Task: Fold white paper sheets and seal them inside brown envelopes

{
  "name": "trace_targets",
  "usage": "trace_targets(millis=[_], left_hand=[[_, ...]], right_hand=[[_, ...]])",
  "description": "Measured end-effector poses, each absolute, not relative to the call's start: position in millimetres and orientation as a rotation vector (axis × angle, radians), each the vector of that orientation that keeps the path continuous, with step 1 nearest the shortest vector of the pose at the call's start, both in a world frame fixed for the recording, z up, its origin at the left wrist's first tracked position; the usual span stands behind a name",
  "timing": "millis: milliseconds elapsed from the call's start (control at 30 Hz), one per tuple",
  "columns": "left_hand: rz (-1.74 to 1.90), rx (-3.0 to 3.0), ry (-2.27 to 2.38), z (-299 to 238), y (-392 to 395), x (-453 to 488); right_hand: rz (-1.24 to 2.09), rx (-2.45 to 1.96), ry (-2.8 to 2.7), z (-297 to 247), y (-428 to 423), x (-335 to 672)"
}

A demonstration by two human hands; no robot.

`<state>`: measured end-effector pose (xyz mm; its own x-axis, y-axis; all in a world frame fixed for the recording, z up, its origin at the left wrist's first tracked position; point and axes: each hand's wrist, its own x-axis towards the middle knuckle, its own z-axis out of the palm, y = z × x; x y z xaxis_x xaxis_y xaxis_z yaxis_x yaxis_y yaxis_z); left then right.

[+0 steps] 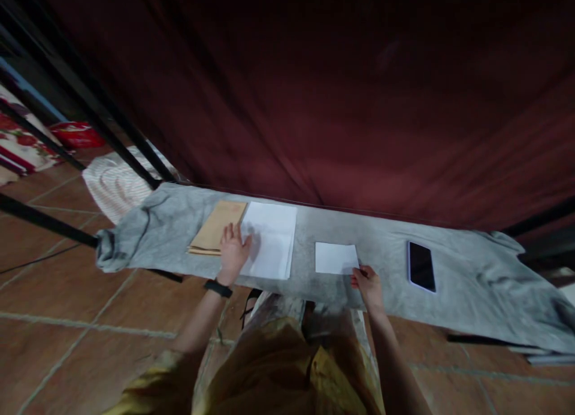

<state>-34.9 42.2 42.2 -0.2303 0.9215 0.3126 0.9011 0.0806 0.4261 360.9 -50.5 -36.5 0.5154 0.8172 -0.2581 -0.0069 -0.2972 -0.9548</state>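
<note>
Laid flat on a narrow worktop draped in soft grey cloth (157, 235), a stack of large white paper sheets (274, 238). Just left of the white stack, a flat pile of brown, envelope-like paper (220, 220). Over the white stack's left edge and the brown pile's near corner, the left hand (233, 252), fingers spread, palm down, with a black band (218, 288) at the wrist. A short way right of the white stack, a small blank white rectangle of paper (335, 258), lying flat. At its near right corner, the right hand (367, 283), fingers curled in; hard to tell whether pinching the paper or only touching it. Farther right of the white stack, well apart, a dark-screened phone in a pale purple case (421, 268). Beyond the white stack, a dark red hanging curtain (291, 133). Possible trouble, by judgement: loose sheets fanning out or slipping off the near edge, from a sideways drag of the spread palm; a creased corner on the small rectangle, from too tight a grip; everything shifting together, from a tug on the unsecured-looking drape.
</note>
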Motion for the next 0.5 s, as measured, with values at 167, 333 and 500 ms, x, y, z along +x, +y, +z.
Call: trace_targets(millis=[167,333,500], left_hand=[[0.916,1.933,2.298,39,37,-92],[1.009,2.236,1.871,26,-4,-25],[0.73,2.477,1.293,13,-42,90]], right_hand=[[0.882,-1.699,-0.747,-36,-53,355],[0.844,-1.748,-0.754,-33,-52,351],[0.833,-1.735,-0.737,-31,-52,352]])
